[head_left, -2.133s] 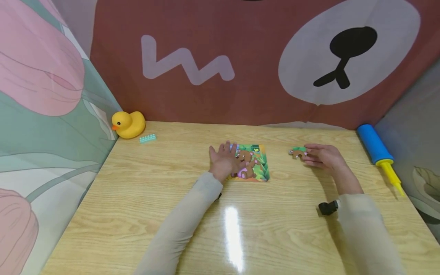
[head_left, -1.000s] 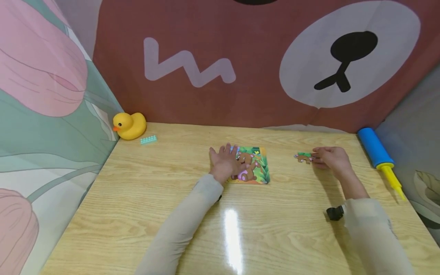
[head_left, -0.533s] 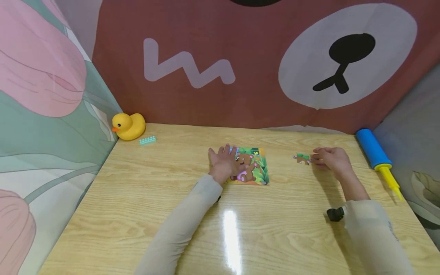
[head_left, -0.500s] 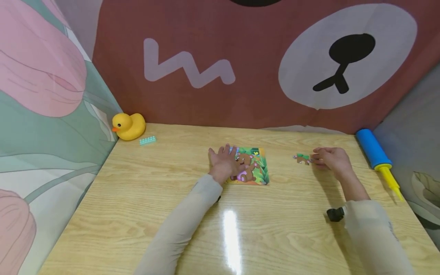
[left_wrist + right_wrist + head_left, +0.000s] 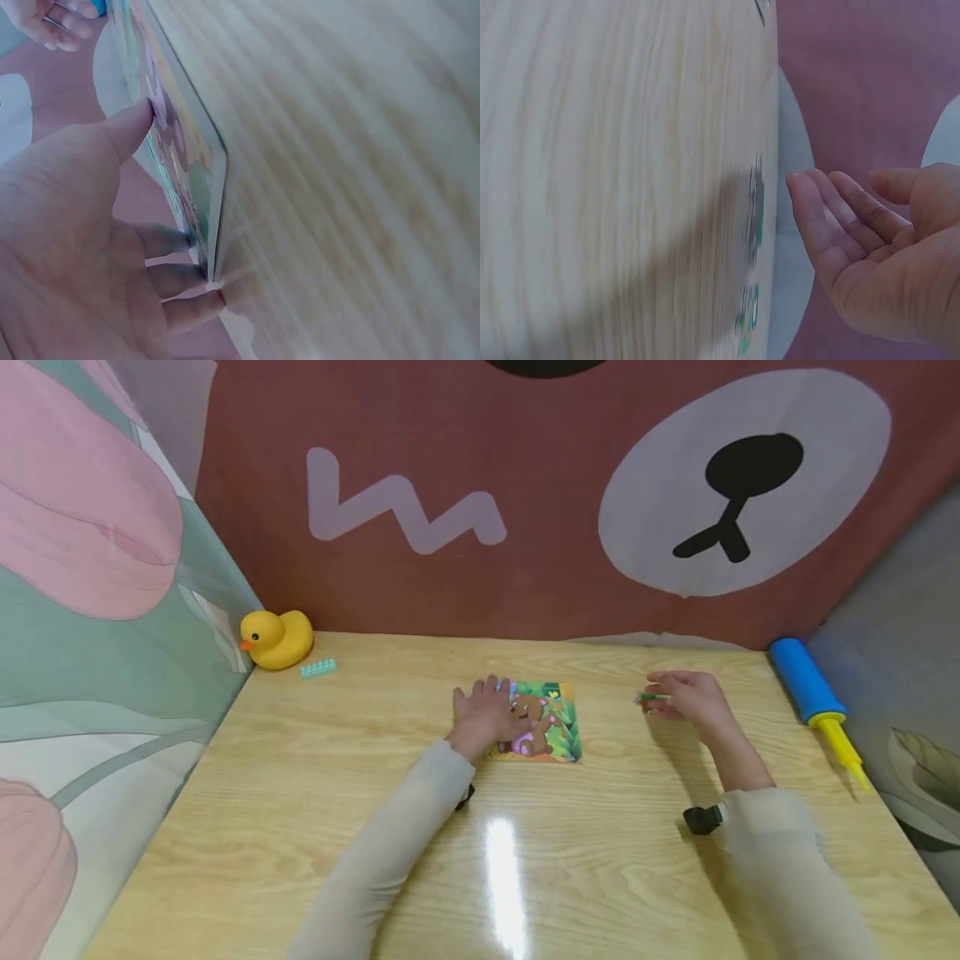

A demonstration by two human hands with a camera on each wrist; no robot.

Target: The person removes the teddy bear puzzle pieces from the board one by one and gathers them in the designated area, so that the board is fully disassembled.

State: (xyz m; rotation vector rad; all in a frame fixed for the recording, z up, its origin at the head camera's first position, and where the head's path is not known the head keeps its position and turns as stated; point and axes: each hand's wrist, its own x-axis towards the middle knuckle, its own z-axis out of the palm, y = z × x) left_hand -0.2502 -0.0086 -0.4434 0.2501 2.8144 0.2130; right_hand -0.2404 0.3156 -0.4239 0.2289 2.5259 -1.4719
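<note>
Clerk: Item one, and its place?
Keeper: Picture board [image 5: 562, 727], brown bear on green leaves, lying flat on the wooden table [image 5: 600, 852]. Its left part sits under the left hand [image 5: 483, 718]; its right part lies uncovered, between the two hands.
Clerk: Condition of the left hand?
Keeper: Spread wide, palm down. The left wrist view shows the thumb touching the printed face and the other fingers at the board's edge.
Clerk: Item two?
Keeper: Small green piece [image 5: 757, 214], on the table near the right hand [image 5: 693, 697], well apart from the board. A second small piece [image 5: 747, 316] lies near it; both are edge-on, their outlines too blurred to tell.
Clerk: The right hand?
Keeper: Raised, fingers loosely curved with gaps between them. The right wrist view shows the fingertips clear of both pieces.
Clerk: Remaining stock?
Keeper: Yellow duck [image 5: 281, 642], far left corner. Mint toy brick [image 5: 318, 668], just beside the duck. Pump [image 5: 810, 685], blue body and yellow nozzle, at the right edge. Brown wall cloth [image 5: 547, 477] behind, printed with a pale muzzle and a zigzag.
</note>
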